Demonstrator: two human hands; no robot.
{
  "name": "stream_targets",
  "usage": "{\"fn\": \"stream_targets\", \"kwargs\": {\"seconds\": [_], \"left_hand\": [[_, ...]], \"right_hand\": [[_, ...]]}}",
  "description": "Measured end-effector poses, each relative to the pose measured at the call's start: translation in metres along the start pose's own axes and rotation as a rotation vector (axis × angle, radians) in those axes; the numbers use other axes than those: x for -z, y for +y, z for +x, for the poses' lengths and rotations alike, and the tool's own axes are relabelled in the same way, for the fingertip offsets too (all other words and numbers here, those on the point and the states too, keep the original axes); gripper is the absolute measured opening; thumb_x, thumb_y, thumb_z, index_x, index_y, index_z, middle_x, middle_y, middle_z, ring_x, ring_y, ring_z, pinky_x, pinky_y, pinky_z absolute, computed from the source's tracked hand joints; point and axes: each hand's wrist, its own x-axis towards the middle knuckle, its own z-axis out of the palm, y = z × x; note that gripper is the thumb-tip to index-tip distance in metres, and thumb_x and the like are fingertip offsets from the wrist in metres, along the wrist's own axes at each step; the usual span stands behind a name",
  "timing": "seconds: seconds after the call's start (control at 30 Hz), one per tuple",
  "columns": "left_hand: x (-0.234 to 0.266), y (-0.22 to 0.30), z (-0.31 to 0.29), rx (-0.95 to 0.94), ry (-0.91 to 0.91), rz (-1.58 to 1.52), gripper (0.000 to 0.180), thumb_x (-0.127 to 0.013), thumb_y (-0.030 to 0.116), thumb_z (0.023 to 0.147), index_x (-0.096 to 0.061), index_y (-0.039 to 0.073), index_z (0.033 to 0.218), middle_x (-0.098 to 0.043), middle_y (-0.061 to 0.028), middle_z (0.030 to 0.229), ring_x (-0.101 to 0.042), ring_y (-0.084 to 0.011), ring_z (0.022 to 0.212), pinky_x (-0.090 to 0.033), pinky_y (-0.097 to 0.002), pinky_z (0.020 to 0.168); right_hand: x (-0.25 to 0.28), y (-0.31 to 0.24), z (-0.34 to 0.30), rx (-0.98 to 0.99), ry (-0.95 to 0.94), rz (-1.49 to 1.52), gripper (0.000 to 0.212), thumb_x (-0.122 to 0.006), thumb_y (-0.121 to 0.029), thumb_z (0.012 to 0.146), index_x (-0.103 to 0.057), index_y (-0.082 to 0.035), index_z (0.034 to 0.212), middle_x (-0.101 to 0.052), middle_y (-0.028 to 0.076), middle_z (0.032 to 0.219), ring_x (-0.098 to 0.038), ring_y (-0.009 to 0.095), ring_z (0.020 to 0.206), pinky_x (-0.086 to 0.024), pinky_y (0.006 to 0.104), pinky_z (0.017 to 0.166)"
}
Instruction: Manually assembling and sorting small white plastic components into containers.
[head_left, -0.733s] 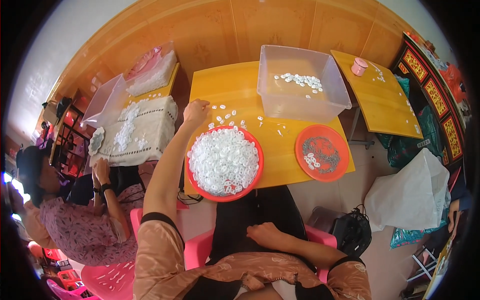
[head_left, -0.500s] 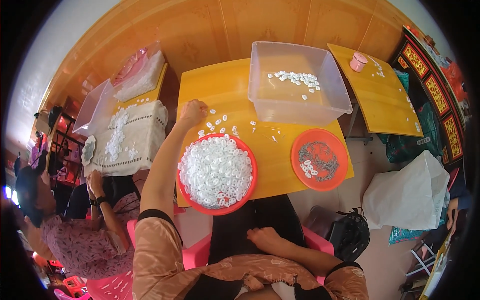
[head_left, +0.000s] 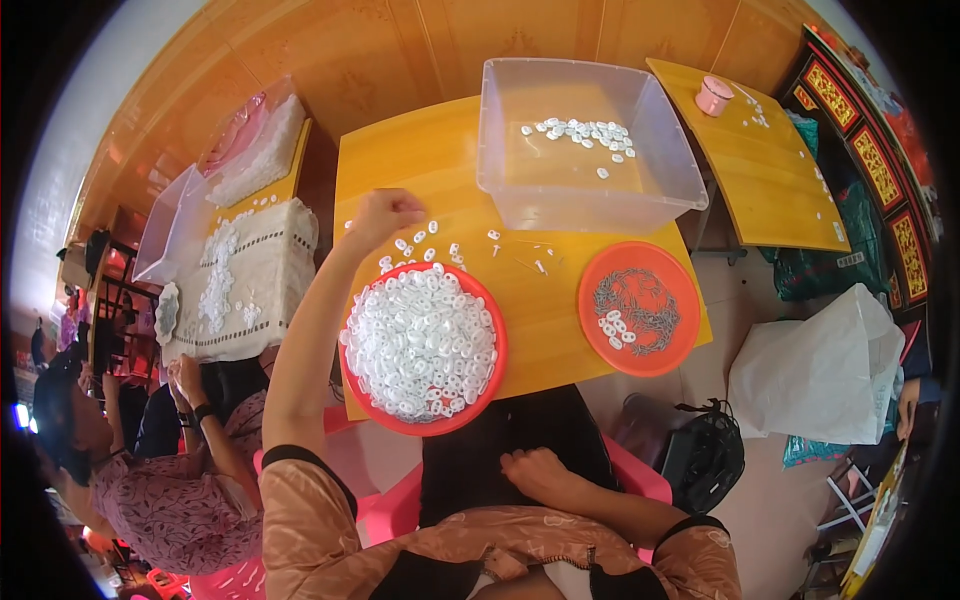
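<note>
My left hand [head_left: 386,216] reaches over the yellow table, its fingertips pinched together and pointing right. Whatever they grip, if anything, is too small or hidden. Small white oval plastic pieces with two holes [head_left: 419,237] lie scattered just below the fingers. Nearer to me, a red basin [head_left: 497,365] is heaped with many such white pieces [head_left: 420,335]; my left forearm passes along its left side. My right hand [head_left: 540,475] rests on my lap with its fingers curled, and no object shows in it.
A clear plastic bin [head_left: 560,208] with some white pieces stands at the back right. An orange-red dish [head_left: 592,275] holds grey metal parts and a few pieces. Thin pins [head_left: 540,267] lie between. A person [head_left: 175,480] sits at a cloth-covered table on the left.
My left hand has shifted right across the table, now covering a spot where a loose piece lay, and its fingers have drawn together. The view has tilted slightly. My right hand stays on my lap.
</note>
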Motion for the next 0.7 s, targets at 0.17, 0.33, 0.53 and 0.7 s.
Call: {"fn": "stream_targets", "kwargs": {"seconds": [0.17, 0.33, 0.53, 0.7], "left_hand": [[-0.057, 0.068, -0.037, -0.561, -0.398, 0.143, 0.010, -0.067, 0.011, 0.073, -0.068, 0.005, 0.082, -0.066, -0.0079, 0.079, -0.064, -0.0181, 0.075, -0.050, -0.0297, 0.068], [-0.108, 0.085, -0.059, -0.672, -0.485, 0.481, 0.014, -0.066, 0.009, 0.070, -0.067, 0.006, 0.083, -0.064, -0.0097, 0.080, -0.062, -0.0256, 0.075, -0.050, -0.0331, 0.068], [-0.089, 0.069, -0.040, -0.506, -0.223, 0.406, 0.016, -0.067, 0.012, 0.069, -0.068, 0.007, 0.084, -0.066, -0.0094, 0.080, -0.063, -0.0249, 0.077, -0.050, -0.0347, 0.070], [-0.051, 0.041, -0.018, -0.275, -0.082, 0.618, 0.021, -0.071, 0.018, 0.066, -0.068, 0.009, 0.085, -0.067, -0.0084, 0.080, -0.065, -0.0228, 0.074, -0.050, -0.0353, 0.069]], "right_hand": [[-0.001, -0.001, -0.002, 0.012, -0.013, -0.018, 0.008, -0.056, -0.008, 0.071, -0.056, -0.001, 0.075, -0.060, 0.013, 0.065, -0.062, 0.024, 0.057, -0.050, 0.0326, 0.048], [-0.002, -0.001, -0.002, 0.006, 0.001, 0.007, 0.008, -0.056, -0.007, 0.071, -0.056, -0.001, 0.076, -0.060, 0.013, 0.066, -0.062, 0.025, 0.057, -0.049, 0.0330, 0.048], [-0.004, -0.001, -0.006, 0.008, 0.019, 0.000, 0.009, -0.056, -0.008, 0.071, -0.057, -0.001, 0.076, -0.060, 0.013, 0.065, -0.062, 0.025, 0.057, -0.049, 0.0337, 0.049], [-0.004, -0.003, -0.007, -0.007, -0.016, 0.001, 0.013, -0.057, -0.015, 0.077, -0.055, -0.002, 0.076, -0.059, 0.014, 0.067, -0.062, 0.027, 0.058, -0.049, 0.0363, 0.050]]}}
